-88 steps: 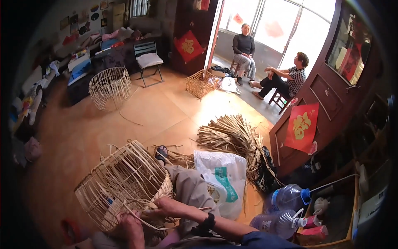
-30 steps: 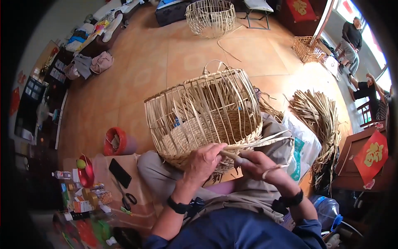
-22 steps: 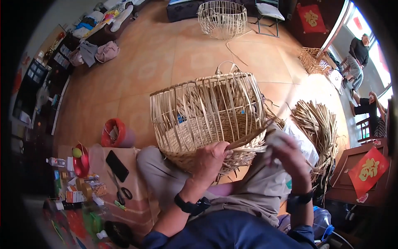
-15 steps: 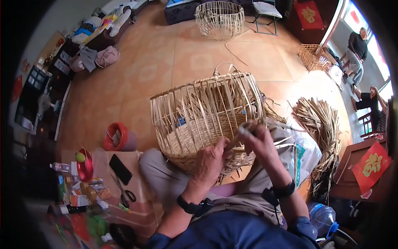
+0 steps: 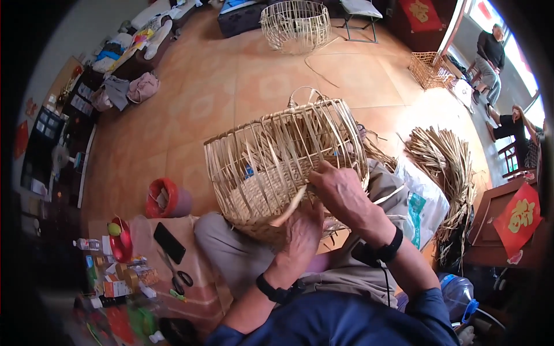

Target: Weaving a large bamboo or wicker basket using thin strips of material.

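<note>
A part-woven basket point(image 5: 245, 193) lies tilted at the worker's knees, left grip point(image 5: 303, 229) by a pale strip point(image 5: 290, 207), right grip point(image 5: 343, 191) bent against the wall; we cannot tell how closed either is, or on what. Beside us, phone point(image 5: 169, 240) and scissors point(image 5: 178, 278) lie on brown cloth point(image 5: 199, 259); beyond, tiled floor point(image 5: 213, 109) carries a bin point(image 5: 178, 202), straw point(image 5: 441, 158) and another basket point(image 5: 295, 34).

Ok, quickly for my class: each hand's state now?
Left hand: curled against the partly woven basket; grip hidden, cannot tell.
Right hand: fingers bent at the basket; hold cannot be told.
</note>
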